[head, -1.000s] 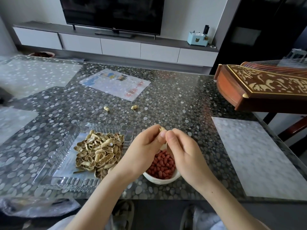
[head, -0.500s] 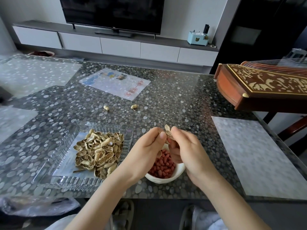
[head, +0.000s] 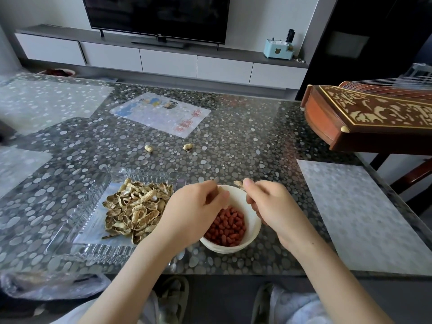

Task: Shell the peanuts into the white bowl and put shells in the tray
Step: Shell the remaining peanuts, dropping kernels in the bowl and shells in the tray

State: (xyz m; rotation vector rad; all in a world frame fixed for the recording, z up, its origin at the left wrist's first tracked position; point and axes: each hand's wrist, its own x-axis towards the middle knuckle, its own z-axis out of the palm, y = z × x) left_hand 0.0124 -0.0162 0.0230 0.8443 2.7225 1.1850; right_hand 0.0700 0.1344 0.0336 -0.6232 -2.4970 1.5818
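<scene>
- The left hand [head: 194, 208] hovers over the left rim of the white bowl [head: 255, 230]. Its fingers are curled in, and it seems to pinch a shell half [head: 220, 189] between thumb and fingertips.
- The right hand [head: 268, 202] is over the bowl's right rim, thumb and forefinger pinching a second shell piece [head: 238, 183] just above the far edge. The two hands are apart, so this nut looks cracked open.
- Red kernels [head: 226, 226] already cover the bowl's bottom, at lower centre of the frame.
- The clear tray [head: 58, 232], just left of the bowl, holds a large heap of empty shells [head: 135, 206], so most of the work appears done.
- Left to do, as I judge it: drop both held pieces into the tray, then shell the two whole peanuts [head: 149, 148] lying on the table [head: 233, 141] beyond the tray, at mid-frame.
</scene>
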